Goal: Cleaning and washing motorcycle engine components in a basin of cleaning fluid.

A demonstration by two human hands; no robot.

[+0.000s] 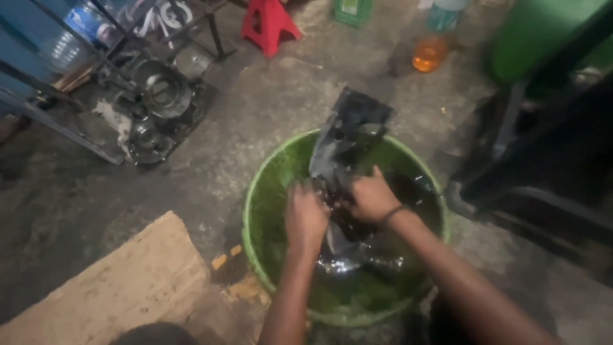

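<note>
Oily concrete floor (319, 96) surrounds a green basin (274, 172); left hand (305, 217) and right hand (370, 197) both grasp a dark metal casing (348, 131), apparently mid-wash; turning it seems due.

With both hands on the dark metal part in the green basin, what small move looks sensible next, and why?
Probably tilt the dark metal part lower into the green basin. Its upper end sticks up above the rim, while the left hand and right hand grip its lower, wet portion in dark liquid.
</note>
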